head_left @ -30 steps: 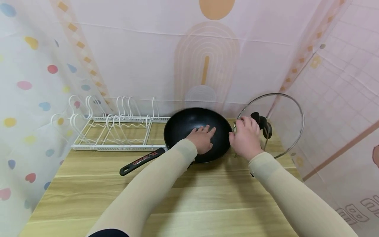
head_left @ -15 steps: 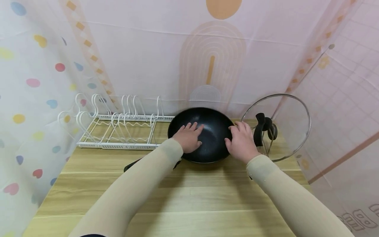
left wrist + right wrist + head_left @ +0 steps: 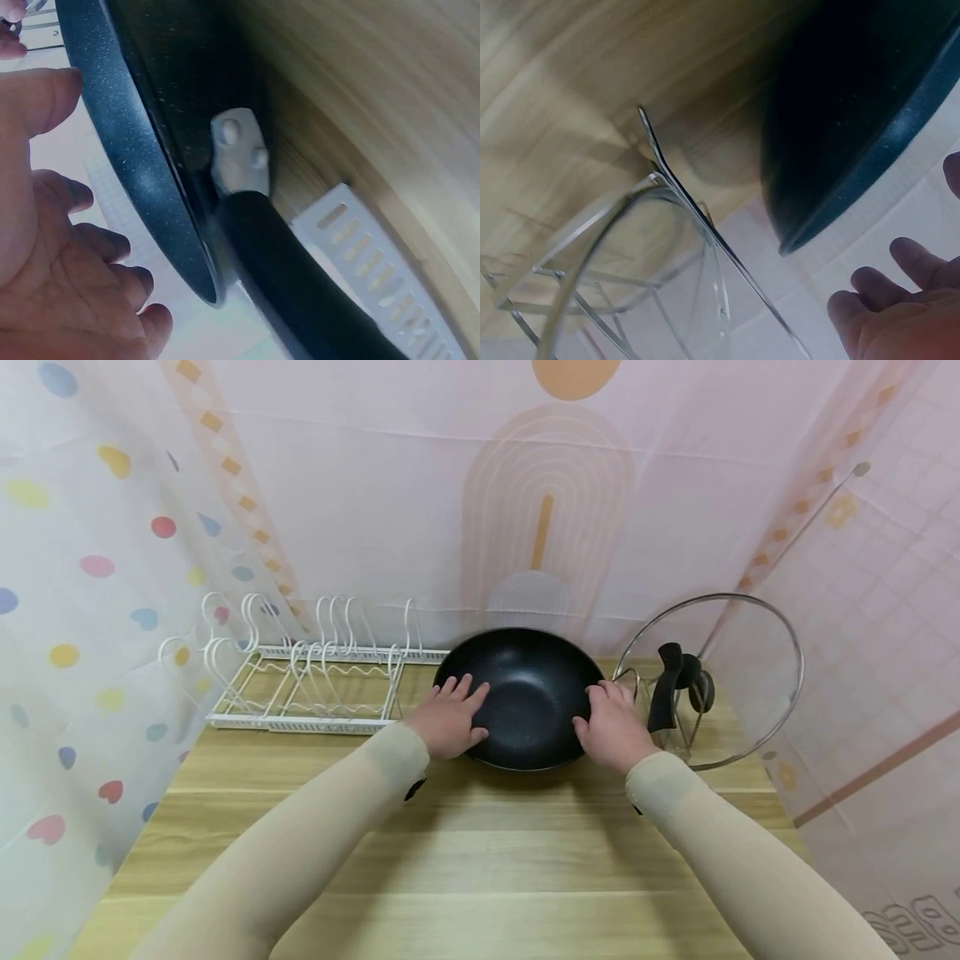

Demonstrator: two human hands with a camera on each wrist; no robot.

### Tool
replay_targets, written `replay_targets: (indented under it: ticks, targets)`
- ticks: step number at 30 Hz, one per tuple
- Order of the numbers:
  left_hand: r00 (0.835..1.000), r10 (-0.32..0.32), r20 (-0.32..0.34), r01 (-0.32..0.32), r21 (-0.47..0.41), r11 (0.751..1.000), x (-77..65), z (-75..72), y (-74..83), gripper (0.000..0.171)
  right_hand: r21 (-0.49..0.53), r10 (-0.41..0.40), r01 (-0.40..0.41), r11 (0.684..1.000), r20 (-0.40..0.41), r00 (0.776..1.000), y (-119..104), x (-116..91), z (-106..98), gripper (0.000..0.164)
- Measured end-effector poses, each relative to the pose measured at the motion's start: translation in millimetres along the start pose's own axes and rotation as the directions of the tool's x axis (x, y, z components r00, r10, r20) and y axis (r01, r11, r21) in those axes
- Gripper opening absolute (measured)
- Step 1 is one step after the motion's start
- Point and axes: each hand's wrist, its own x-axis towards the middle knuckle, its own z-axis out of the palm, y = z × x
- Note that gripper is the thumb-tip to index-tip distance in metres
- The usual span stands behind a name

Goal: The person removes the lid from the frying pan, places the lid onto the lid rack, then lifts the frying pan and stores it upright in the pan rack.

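Note:
A black wok (image 3: 525,710) sits on the wooden table. My left hand (image 3: 446,718) is over its left rim, fingers spread and thumb apart. In the left wrist view the wok's black handle (image 3: 292,277) runs below that hand, not held; the arm hides it in the head view. Over the right rim is my right hand (image 3: 615,727), with bent, relaxed fingers; the right wrist view has its fingertips (image 3: 851,311) apart from the wok. Whether the left thumb touches the rim, I cannot tell. Right of the wok, a glass lid (image 3: 799,668) with a black knob (image 3: 666,693) leans upright in a wire stand (image 3: 570,277).
A white wire dish rack (image 3: 300,724) stands left of the wok along the back; its slotted edge (image 3: 382,274) shows in the left wrist view. A patterned curtain (image 3: 360,510) hangs behind and on both sides of the wooden table (image 3: 510,868).
My left hand has moved left, from the wok's middle to its left rim. My right hand has come away from beside the lid to the wok's right rim. The head view has shifted slightly.

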Motion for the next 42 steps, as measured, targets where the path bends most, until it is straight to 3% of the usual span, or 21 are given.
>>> replay_targets:
  ticks: [10,18,27,42]
  targets:
    - [1.000,-0.007,0.015,0.008,-0.020,1.000,-14.6,5.5,-21.5,0.081,0.035,0.086,-0.089,0.995,0.078,0.993,8,2,12,0.066]
    - [0.999,-0.015,0.031,0.016,-0.043,0.999,-24.9,18.2,-38.1,0.083,0.030,0.112,-0.117,0.993,0.141,0.984,13,5,23,0.071]
    - [0.999,-0.037,0.039,0.042,-0.116,0.992,-28.8,34.4,-55.9,0.089,0.030,0.112,-0.119,0.992,0.179,0.977,17,6,33,0.071]
    - [0.996,-0.067,0.062,0.075,-0.143,0.987,-24.1,40.6,-63.5,0.092,0.031,0.096,-0.105,0.994,0.208,0.973,18,13,34,0.074]
